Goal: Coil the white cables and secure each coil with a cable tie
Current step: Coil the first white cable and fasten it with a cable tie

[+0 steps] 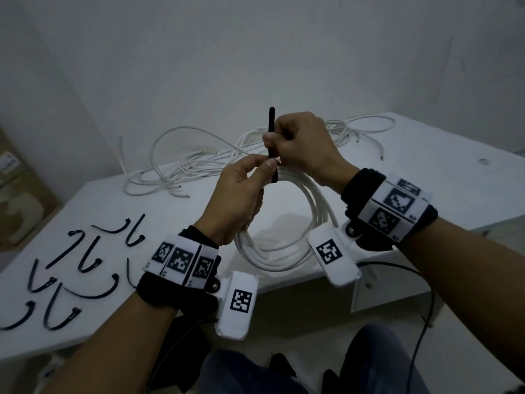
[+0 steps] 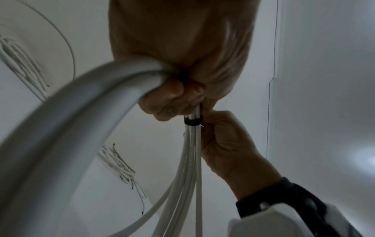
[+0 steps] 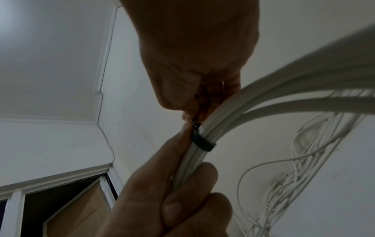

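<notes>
I hold a coil of white cable (image 1: pixel 284 260) upright above the white table (image 1: pixel 412 155). My left hand (image 1: pixel 262 164) grips the top of the coil, its fingers (image 2: pixel 168 97) curled round the bundled strands. A black cable tie (image 1: pixel 271 126) is looped round the bundle, and its band (image 2: pixel 192 121) sits snug on the strands just past my left fingers. My right hand (image 1: pixel 274 137) pinches the tie's tail, which stands straight up. In the right wrist view the band (image 3: pixel 202 142) crosses the strands between both hands.
A tangle of loose white cables (image 1: pixel 184 166) lies across the back of the table, stretching to the right (image 1: pixel 360 129). Several black cable ties (image 1: pixel 71 265) lie on the table's near left. A cardboard box (image 1: pixel 17 194) stands left of the table. A black wire (image 1: pixel 429 294) hangs at the right.
</notes>
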Tool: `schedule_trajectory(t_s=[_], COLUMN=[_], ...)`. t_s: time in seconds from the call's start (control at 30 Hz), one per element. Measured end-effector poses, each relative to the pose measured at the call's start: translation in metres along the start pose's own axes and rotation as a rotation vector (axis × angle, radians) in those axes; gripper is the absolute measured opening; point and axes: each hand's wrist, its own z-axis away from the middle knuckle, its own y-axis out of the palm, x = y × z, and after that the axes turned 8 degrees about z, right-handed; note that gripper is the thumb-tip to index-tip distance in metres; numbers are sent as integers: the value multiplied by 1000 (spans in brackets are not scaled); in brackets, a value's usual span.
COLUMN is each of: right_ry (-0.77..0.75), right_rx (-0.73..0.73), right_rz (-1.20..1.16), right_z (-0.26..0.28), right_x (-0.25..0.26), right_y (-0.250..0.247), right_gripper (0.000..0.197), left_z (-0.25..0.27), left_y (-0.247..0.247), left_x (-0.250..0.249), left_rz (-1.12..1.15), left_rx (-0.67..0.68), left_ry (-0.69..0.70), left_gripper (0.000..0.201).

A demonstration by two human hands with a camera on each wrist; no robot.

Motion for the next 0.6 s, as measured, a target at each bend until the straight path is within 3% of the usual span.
schedule_trajectory(t_s=[0.3, 0.47, 0.6], right_ry=[94, 19, -16], right_rx=[122, 250, 338], right_rz=[-134, -158, -122], right_z=[8, 15, 32], right_x=[-12, -11, -23], right_y=[4, -15, -33], right_gripper=[34, 32, 16], left_z=[5, 1, -6], left_y=[3, -5, -16], left_x=[10, 8, 0], left_rz=[-12, 19, 72], left_rx=[9, -7, -63], left_ry=[-78, -123, -132], left_gripper=[22, 26, 19])
